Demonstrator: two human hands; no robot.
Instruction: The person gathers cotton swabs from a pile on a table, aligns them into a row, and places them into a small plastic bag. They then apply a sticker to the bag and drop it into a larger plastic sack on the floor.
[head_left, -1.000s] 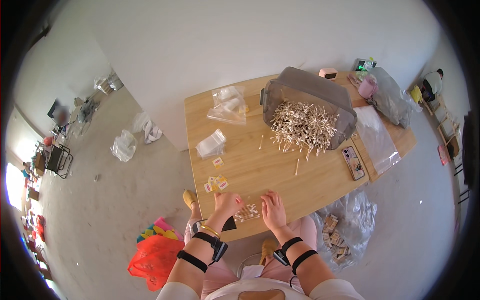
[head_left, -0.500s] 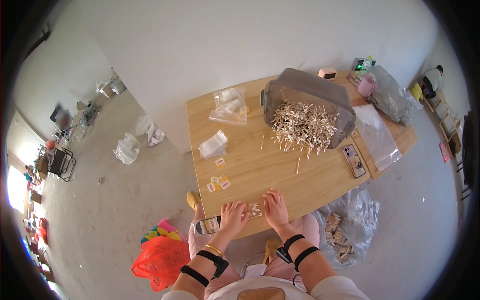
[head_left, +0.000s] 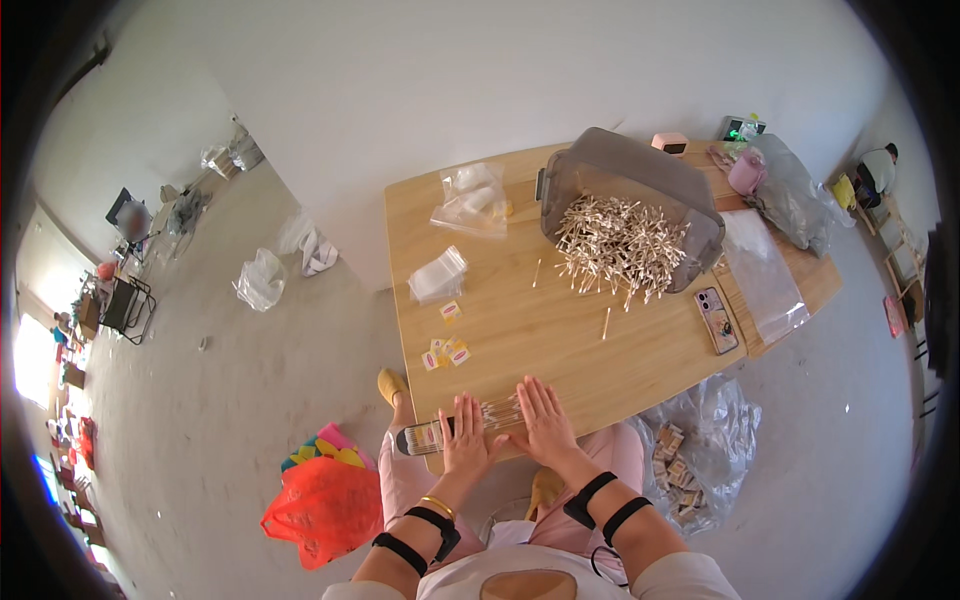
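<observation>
Head view: left hand [head_left: 466,437] and right hand [head_left: 543,424] now flatter, fingers spread wide, over the small clear bag [head_left: 497,412] at table edge [head_left: 600,400].

Left hand [head_left: 465,437] and right hand [head_left: 541,425] side by side, palms down, fingers spread flat.

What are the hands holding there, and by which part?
Nothing is gripped: the left hand and right hand lie flat, palms down, on a clear packet of sticks at the table edge.

A single fisheye view from the person's head looks steeply down on the wooden counter [head_left: 520,330] from well above, floor all around.
</observation>
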